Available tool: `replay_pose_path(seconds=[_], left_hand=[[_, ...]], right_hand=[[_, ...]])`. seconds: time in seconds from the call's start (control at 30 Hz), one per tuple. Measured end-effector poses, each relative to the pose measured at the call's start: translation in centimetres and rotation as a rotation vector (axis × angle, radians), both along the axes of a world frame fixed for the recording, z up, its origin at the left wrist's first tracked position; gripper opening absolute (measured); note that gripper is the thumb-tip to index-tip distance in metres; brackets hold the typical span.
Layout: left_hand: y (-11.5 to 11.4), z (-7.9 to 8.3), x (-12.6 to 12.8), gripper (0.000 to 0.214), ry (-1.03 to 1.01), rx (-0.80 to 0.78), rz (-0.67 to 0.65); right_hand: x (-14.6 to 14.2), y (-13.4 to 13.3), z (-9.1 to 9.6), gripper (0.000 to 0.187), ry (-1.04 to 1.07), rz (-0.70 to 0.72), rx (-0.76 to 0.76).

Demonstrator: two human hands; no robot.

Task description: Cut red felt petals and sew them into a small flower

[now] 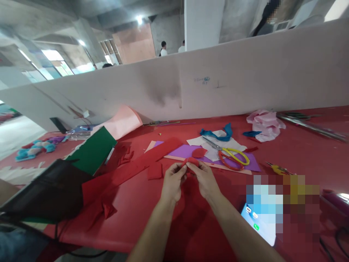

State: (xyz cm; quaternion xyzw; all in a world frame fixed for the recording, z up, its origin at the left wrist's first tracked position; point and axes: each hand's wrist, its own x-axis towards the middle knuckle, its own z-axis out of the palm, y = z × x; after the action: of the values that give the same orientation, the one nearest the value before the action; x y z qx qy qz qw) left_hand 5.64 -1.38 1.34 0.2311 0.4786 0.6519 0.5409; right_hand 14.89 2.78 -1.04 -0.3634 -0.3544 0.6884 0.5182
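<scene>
My left hand (173, 182) and my right hand (203, 178) meet over the red table, thumbs close together. Between their fingertips they pinch a small curved piece of red cloth (192, 160); its lower part is hidden by the hands. Just left of them lies a folded red square (155, 171), and a long red strip (147, 159) runs off to the left. Beyond my fingers is a small rounded red piece (199, 153) on purple sheets (180, 151). Scissors (231, 154) with yellow and red handles rest on white and purple sheets, right of my right hand.
A lit phone (260, 222) lies right of my right forearm. Yellow-handled snips (279, 169) are behind it. A dark bag (51, 191) and a green board (94, 151) stand at left. Pink cloth (265, 124) and blue scraps (218, 133) lie before a white partition (234, 80).
</scene>
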Motion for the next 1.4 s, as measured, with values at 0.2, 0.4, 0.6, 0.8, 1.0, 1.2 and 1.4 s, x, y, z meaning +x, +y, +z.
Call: replay_pose_path(seconds=[0.2,0.4,0.6,0.8,1.0,1.2,1.4], left_hand=[[0.0,-0.2,0.1,0.028,-0.033,-0.034,0.048],[0.1,-0.2,-0.5,0.026,0.045,-0.049,-0.008],[1.4,-1.1,-1.4,0.016,-0.193,-0.113,-0.113],[2.2,-0.9,-2.8,0.017,-0.433,-0.282,-0.286],[1.2,-0.8,-3.4,0.009,-0.494,-0.25,-0.311],[1.2,-0.3,-3.3,0.015,-0.512,-0.269,-0.26],[1.0,-0.6,-3.4,0.011,-0.463,-0.245,-0.32]], right_hand=[[0.2,0.6,-0.2,0.018,-0.035,0.047,-0.014],[0.5,0.7,0.0,0.017,-0.033,0.071,-0.011],[1.0,1.4,-0.2,0.018,-0.035,0.037,0.005],[1.3,1.3,0.4,0.017,0.07,0.158,-0.062],[1.2,0.9,0.9,0.017,0.053,0.194,-0.071],[1.1,0.5,1.2,0.017,0.079,0.209,-0.051],[1.0,0.5,0.9,0.015,0.048,0.213,-0.022]])
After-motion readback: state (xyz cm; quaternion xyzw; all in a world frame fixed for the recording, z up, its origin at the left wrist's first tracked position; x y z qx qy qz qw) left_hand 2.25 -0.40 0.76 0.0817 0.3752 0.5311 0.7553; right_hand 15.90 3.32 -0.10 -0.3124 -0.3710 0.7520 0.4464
